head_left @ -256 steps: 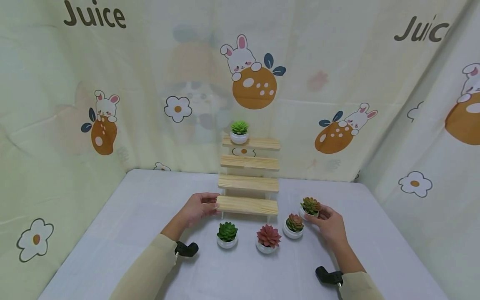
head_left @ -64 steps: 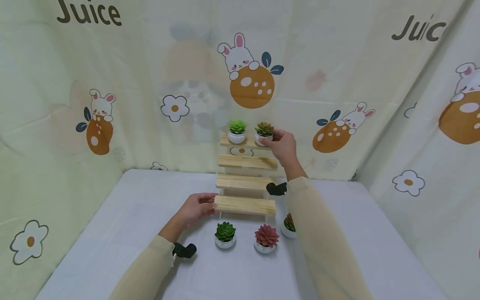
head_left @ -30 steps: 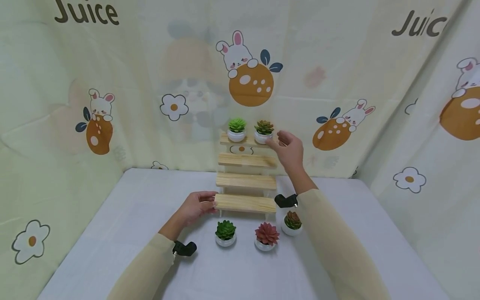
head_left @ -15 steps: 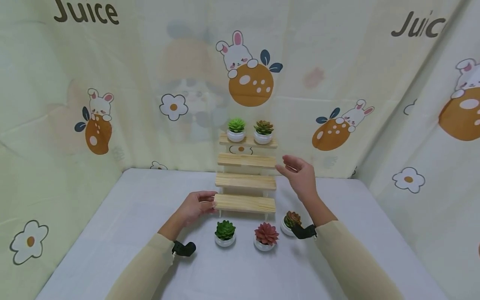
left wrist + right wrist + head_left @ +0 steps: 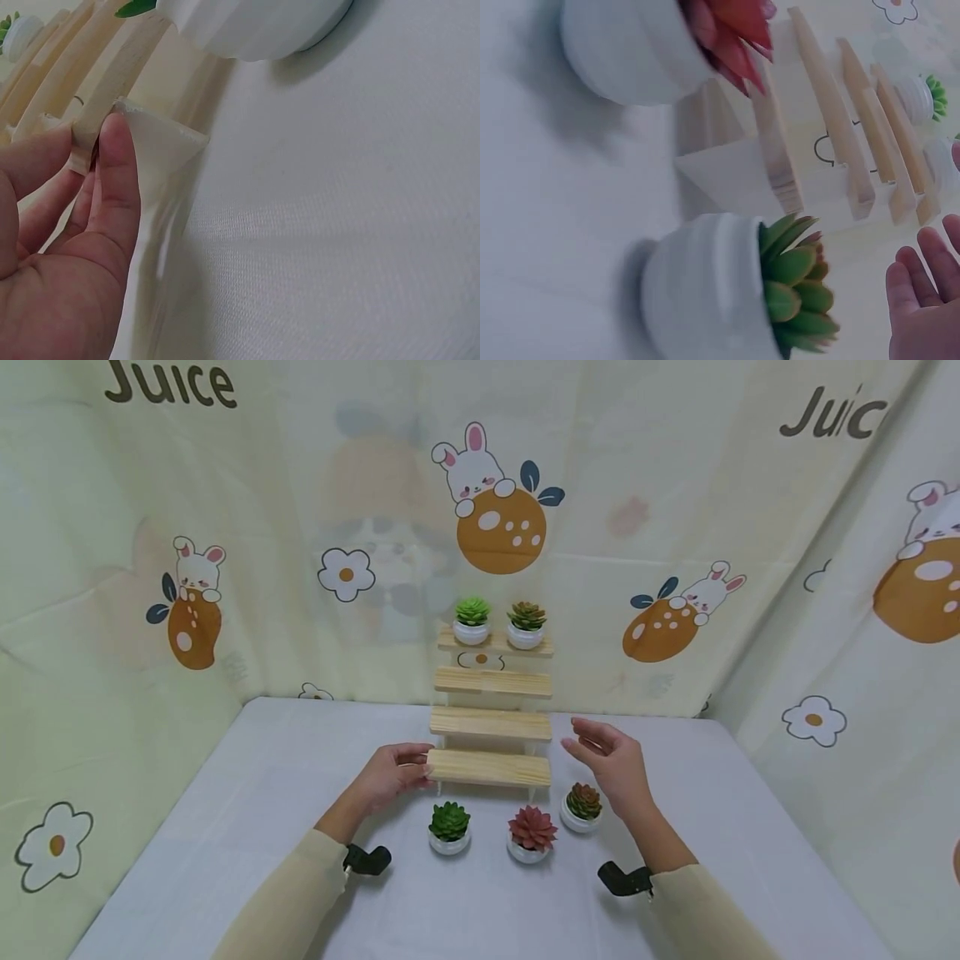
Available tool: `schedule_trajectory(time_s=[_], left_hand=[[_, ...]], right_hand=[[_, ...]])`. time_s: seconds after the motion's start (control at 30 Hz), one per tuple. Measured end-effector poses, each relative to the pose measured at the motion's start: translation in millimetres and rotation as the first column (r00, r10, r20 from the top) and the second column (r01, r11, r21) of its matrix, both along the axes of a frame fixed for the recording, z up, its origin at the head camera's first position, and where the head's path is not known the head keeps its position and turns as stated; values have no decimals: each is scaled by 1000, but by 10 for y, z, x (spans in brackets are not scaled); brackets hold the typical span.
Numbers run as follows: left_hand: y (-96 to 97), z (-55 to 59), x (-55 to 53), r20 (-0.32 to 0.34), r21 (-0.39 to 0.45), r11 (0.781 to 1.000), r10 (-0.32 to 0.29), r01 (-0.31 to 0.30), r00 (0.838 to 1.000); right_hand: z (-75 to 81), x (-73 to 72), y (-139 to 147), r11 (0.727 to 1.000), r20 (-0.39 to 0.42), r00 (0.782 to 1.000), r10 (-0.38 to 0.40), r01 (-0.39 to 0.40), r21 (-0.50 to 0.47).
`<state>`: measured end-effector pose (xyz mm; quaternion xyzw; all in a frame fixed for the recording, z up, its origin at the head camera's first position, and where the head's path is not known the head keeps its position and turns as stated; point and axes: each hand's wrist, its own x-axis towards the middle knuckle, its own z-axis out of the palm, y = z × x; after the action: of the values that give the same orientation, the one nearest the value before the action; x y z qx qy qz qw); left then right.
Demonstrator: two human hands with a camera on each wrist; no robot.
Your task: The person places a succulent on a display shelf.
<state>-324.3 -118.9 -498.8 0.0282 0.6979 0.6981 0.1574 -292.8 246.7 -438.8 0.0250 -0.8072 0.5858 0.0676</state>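
Wooden shelf edge [image 5: 97, 116] pinched by left fingers [image 5: 116, 176]; right fingers [image 5: 901, 289] clear.

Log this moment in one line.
left hand: pinches bottom shelf | right hand: empty | top shelf: two succulents | table: three succulents

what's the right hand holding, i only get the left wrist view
Observer: Nothing; the right hand is empty.
Operator: ok what's up top, i catch just one plant in my corner
Observer: The top shelf bears two: a bright green succulent and an olive-brown succulent.
Operator: and what's down there besides this white pot
Observer: Two more stand on the table: a red succulent and a reddish-brown and green succulent.
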Motion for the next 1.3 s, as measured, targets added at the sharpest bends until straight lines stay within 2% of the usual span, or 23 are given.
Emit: schedule_trajectory(time_s=[0.27,0.6,0.87,1.1,1.3], left_hand=[[-5,4,10,-2,-1,1000,-1,1,1000],[0,-19,-7,-11,17,1000,-2,3,1000],[9,4,27,-25,24,1000,4,-3,1000],[18,-12,23,-19,23,1000,2,-1,1000],[11,-13,18,-22,20,1000,-2,2,1000]], right_hand=[[-223,246,102,999,12,999,32,-33,23],[-417,517,187,999,105,994,28,-33,42],[-478,570,188,999,170,985,26,-33,42],[-549,603,189,999,253,967,17,-29,42],[-564,585,168,996,256,967,-1,-22,87]])
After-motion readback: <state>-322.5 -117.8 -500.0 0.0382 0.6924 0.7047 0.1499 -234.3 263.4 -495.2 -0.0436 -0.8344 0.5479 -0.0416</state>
